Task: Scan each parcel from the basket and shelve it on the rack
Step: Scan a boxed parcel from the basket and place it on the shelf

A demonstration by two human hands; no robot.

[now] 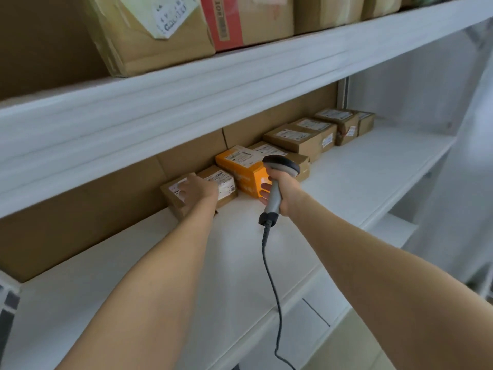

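Note:
My left hand (196, 189) rests on top of a small brown cardboard parcel (176, 200) with a white label, at the left end of a row of parcels along the back of the white rack shelf (240, 263). Its fingers lie spread over the parcel's top. My right hand (282, 193) grips a grey barcode scanner (276, 190) by the handle, its dark head up, in front of an orange parcel (241, 169). The scanner's black cable (272, 284) hangs down over the shelf's front. The basket is out of view.
Several more brown labelled parcels (296, 140) continue the row to the right. The upper shelf (213, 84) carries larger cardboard boxes (149, 33) and a red-sided one (221, 22). Brown cardboard lines the rack's back. A translucent sheet (458, 156) hangs at the right.

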